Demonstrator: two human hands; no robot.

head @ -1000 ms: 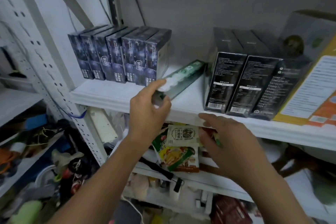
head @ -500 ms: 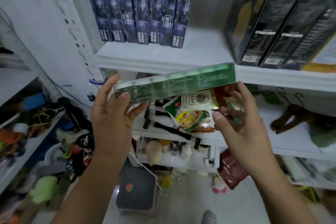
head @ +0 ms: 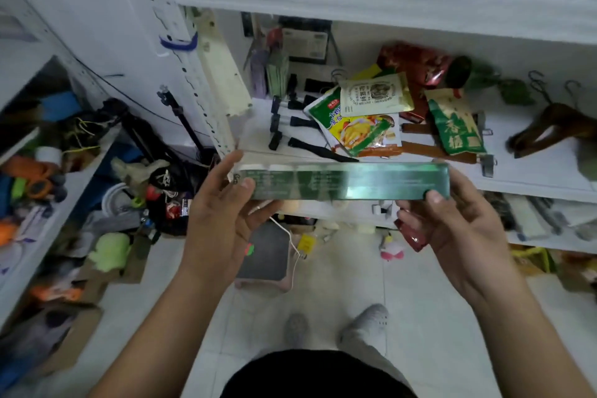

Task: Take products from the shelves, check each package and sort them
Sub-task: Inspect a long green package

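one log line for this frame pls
phase: package check | object: green box held level, printed face up | left hand: grips left end | right hand: grips right end

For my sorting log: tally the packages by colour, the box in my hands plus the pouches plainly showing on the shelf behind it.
Green box: 1
Green-and-yellow pouch: 1
Dark green pouch: 1
Cream pouch: 1
Red foil packet: 1
Total: 5, not counting anything buried underneath.
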